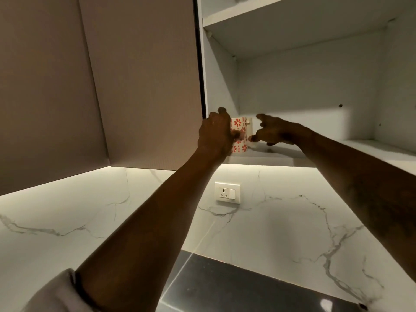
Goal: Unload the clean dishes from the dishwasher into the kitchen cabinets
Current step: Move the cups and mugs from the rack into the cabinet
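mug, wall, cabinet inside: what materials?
Mug: likely glazed ceramic, white with a red flower print.
Wall: marble or marble-look slab, smooth, with grey veins on white.
Cabinet: probably matte white laminate board, with flat panels and small shelf-pin holes.

Home kitchen: wall cabinets [144, 86], marble backsplash [281, 221], socket [227, 192].

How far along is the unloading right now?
Done: the cabinet stands open, its lower shelf within reach. In hand: the left hand grips a red-flowered mug at that shelf's front left corner; the right hand hovers beside it, holding nothing. Left: release the mug; the dishwasher is out of view, so remaining dishes cannot be judged.
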{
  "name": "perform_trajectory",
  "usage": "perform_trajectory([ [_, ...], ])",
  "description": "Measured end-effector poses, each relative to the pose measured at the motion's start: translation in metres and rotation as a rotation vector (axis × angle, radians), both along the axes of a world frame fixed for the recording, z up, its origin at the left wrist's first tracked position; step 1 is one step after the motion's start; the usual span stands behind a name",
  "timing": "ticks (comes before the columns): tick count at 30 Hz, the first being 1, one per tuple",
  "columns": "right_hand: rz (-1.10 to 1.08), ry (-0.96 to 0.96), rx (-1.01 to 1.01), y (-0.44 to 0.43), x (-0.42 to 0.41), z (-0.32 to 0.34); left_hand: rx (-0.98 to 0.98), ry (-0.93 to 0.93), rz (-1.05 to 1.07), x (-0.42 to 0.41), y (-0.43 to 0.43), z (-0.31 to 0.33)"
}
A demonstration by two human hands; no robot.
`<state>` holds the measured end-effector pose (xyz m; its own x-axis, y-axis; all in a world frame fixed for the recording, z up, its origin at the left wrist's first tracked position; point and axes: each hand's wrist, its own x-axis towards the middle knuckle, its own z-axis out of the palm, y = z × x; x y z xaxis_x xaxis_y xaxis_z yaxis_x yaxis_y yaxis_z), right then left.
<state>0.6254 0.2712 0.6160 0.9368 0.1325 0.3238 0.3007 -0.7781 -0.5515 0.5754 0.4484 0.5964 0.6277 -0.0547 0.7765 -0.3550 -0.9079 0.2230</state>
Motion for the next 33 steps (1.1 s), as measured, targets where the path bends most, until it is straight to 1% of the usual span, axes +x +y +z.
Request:
perform_trajectory([
  [2, -0.033, 0.024, -0.135, -0.005, -0.02, -0.01, -0.032, -0.001, -0.06, -0.012, 0.01, -0.012],
  [5, -0.071, -0.027, -0.273, -0.011, -0.055, -0.026, -0.039, 0.015, -0.109, -0.031, 0.029, -0.036],
  [7, -0.087, -0.075, -0.297, -0.013, -0.08, -0.035, -0.031, 0.042, -0.089, -0.047, 0.039, -0.047],
  [11, -0.113, -0.091, -0.365, -0.008, -0.14, -0.052, -0.005, 0.091, -0.024, -0.086, 0.055, -0.061],
  [17, -0.122, -0.089, -0.368, 0.011, -0.235, -0.096, 0.059, 0.225, -0.001, -0.162, 0.059, -0.081],
  [20, -0.145, -0.044, -0.386, 0.015, -0.279, -0.124, 0.089, 0.297, -0.053, -0.199, 0.054, -0.102],
  [24, -0.18, 0.069, -0.421, 0.009, -0.332, -0.157, 0.095, 0.377, -0.142, -0.25, 0.038, -0.136],
  [27, -0.199, 0.096, -0.417, 0.0, -0.371, -0.173, 0.132, 0.445, -0.201, -0.284, 0.022, -0.157],
  [33, -0.197, 0.152, -0.429, -0.032, -0.439, -0.205, 0.213, 0.536, -0.243, -0.344, -0.018, -0.197],
])
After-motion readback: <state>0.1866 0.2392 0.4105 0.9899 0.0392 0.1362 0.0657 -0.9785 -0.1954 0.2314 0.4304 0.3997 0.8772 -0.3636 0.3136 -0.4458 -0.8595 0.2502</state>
